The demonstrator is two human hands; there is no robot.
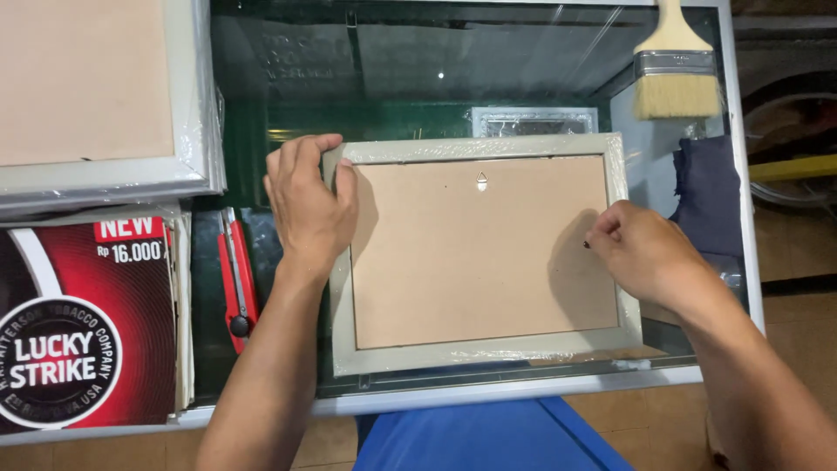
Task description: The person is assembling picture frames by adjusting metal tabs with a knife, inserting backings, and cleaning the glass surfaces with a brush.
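Centre of the view: a grey picture frame [482,253], wrapped in clear plastic film, lies back-side up on the glass top of a display case [436,78]. We see its brown backing board [479,253] and a small metal hanger [481,180] near the upper edge; face-down is the way to get at the backing.

Our left hand [307,205] grips the frame's upper left corner, fingers curled over the top rail and thumb pressed on the inner edge, so the frame is pinned against the glass and cannot slide. Our right hand [641,249] rests on the right rail with fingertips bunched together at the edge of the backing board. It seems to pinch or press something small and dark there, perhaps a tab or pin; the view is too poor to say which.

Outward from there:
- Left of the frame, a red utility knife [237,283] lies on the glass, just beside the left wrist.
- Upper left, a larger frame [105,96], also back-up and film-wrapped, lies on top of a red printed poster board [87,323] at lower left.
- Upper right, a wide flat paintbrush [676,74] with pale bristles rests on the case, well apart from both hands.
- Below the brush, a dark blue cloth [708,196] is bunched near the right hand.
- Bottom centre, a blue surface [479,436] shows under the case edge.
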